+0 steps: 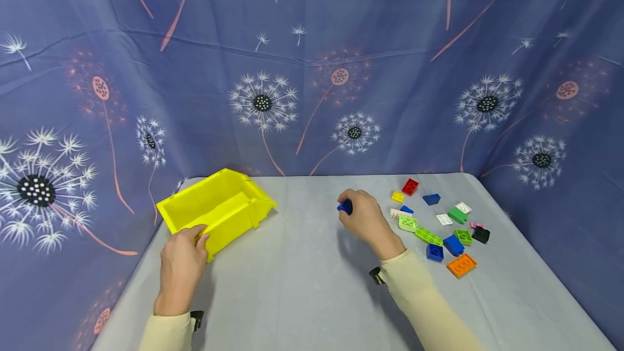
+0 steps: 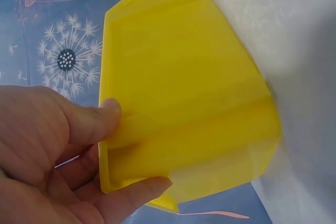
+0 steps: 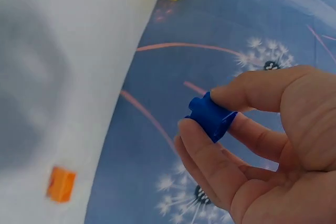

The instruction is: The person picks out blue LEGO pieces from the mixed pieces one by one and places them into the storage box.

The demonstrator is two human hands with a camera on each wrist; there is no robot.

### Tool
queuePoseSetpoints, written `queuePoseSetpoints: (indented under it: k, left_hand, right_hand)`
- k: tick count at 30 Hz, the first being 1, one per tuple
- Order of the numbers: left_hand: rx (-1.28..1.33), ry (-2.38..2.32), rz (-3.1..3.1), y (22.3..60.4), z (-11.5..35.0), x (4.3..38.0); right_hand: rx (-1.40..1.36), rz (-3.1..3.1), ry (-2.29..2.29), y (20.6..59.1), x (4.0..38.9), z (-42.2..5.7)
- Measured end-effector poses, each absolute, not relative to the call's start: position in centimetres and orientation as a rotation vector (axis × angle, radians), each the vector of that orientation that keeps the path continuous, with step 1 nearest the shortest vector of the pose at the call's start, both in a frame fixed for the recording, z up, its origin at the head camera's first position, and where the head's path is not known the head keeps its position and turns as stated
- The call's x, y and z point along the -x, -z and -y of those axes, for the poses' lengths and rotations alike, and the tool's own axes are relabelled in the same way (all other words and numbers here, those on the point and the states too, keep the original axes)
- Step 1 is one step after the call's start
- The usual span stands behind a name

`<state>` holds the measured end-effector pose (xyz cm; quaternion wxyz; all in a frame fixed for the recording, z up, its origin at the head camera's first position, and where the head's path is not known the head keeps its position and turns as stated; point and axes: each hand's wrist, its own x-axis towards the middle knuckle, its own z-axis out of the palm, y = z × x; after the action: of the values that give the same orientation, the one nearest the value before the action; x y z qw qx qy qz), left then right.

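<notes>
On the left of the table stands a yellow storage bin [image 1: 234, 226], its inside bare in the head view. My left hand [image 1: 182, 264] grips the bin's near wall at the rim. In the left wrist view the thumb lies on one side of the yellow bin [image 2: 184, 77], with fingers around the edge. My right hand [image 1: 365, 218] holds a blue toy brick [image 1: 345, 207] above the middle of the table. Thumb and fingertips pinch this blue brick [image 3: 211, 118] in the right wrist view, where a stud shows at one end.
Several loose toy bricks lie at the right, among them a red brick [image 1: 410, 187], a long lime brick [image 1: 429, 235], an orange brick [image 1: 462, 266] and a black brick [image 1: 481, 234]. A dandelion-print curtain [image 1: 302, 69] hangs around the grey table [image 1: 302, 297].
</notes>
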<state>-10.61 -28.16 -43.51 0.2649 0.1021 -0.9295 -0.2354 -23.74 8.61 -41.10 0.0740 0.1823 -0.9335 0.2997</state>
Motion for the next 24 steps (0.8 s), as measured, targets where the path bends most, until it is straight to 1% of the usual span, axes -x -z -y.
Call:
queuePoseSetpoints:
  k: [13,24]
  left_hand:
    - [-0.271,0.64,2.489,43.7,27.9,11.1]
    - [-0.314,0.646,2.494,43.7,28.0,10.9]
  right_hand:
    - [-0.629,2.717,-1.042,38.6,24.6,-3.8]
    - [-0.704,2.671,-1.147,37.2,24.5,1.1]
